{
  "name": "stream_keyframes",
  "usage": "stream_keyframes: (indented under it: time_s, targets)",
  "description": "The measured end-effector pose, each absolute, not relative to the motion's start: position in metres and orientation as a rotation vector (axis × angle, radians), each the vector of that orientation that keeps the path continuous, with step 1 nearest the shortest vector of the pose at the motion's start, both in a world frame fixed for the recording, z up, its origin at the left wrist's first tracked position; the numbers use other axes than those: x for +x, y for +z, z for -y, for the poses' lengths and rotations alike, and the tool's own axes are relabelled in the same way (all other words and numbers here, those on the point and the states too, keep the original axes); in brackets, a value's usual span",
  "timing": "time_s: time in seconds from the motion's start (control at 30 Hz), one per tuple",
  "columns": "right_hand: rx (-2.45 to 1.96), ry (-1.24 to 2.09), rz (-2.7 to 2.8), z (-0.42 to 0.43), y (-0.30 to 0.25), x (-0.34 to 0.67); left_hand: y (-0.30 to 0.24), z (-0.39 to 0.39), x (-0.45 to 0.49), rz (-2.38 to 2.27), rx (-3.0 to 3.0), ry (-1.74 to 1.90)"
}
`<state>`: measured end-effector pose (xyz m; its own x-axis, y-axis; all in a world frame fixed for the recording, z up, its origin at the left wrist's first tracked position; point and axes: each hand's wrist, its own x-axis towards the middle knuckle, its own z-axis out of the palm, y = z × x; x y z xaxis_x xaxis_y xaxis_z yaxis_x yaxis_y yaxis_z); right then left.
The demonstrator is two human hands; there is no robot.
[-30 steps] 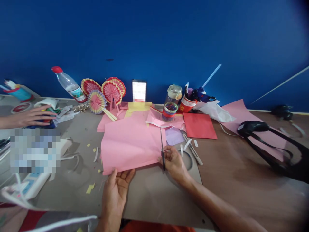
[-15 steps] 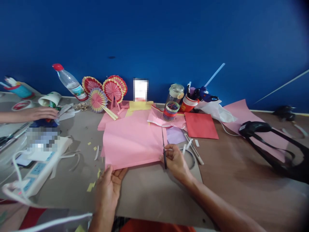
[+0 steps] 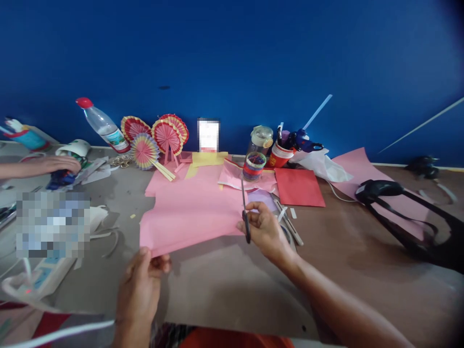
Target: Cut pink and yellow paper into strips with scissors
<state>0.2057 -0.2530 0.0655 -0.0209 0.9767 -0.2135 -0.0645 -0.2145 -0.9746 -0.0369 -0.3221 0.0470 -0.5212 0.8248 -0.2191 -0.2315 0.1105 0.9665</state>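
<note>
A large sheet of pink paper (image 3: 192, 212) lies in front of me, its near edge lifted and folded over. At its near left corner, my left hand (image 3: 143, 275) pinches the edge between thumb and fingers. My right hand (image 3: 263, 229) grips dark-handled scissors (image 3: 245, 208) at the sheet's right edge, blades pointing away from me. Whether these fingers also hold the paper's edge is hard to tell. Just beyond the scissors lie purple paper (image 3: 261, 197) and a utility knife (image 3: 290, 223).
Folded paper fans (image 3: 167, 137) and a tilted bottle (image 3: 105, 126) stand at the back left. A lidded jar (image 3: 261, 137), a red cup (image 3: 279, 155) and red paper (image 3: 300, 187) are right of centre. Another person's hand (image 3: 63, 165) is left, above a power strip (image 3: 54, 270).
My left hand has moved left, drawing the sheet's near left corner with it. My right hand stays at the right edge with the scissors. The other person's hand shifted slightly left.
</note>
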Motion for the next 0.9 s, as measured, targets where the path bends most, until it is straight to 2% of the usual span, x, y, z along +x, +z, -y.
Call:
stream_keyframes:
  time_s: [0.13,0.27,0.37,0.5,0.63,0.7,0.9]
  targets:
    - [-1.103,1.253,1.190,0.218,0.116,0.199,0.089,0.279,-0.031,-1.283,0.667,1.772]
    - [-0.920,0.940,1.337,0.207,0.172,0.204,0.128,0.247,-0.022,-1.053,0.837,1.972]
    - [-0.869,0.712,1.412,0.224,0.183,0.216,0.135,0.243,-0.017,-1.043,1.018,2.091]
    - [-0.945,0.708,1.411,0.243,0.134,0.229,0.099,0.254,-0.019,-1.142,0.967,1.908]
    - [-1.352,0.965,1.418,0.244,0.053,0.235,0.045,0.271,-0.026,-1.769,1.149,1.428]
    - [-1.511,0.953,1.515,0.245,0.026,0.237,0.027,0.275,-0.026,-1.984,1.336,1.249]
    - [-1.775,0.669,1.882,0.251,0.008,0.238,0.007,0.275,-0.018,-2.154,1.642,1.157]
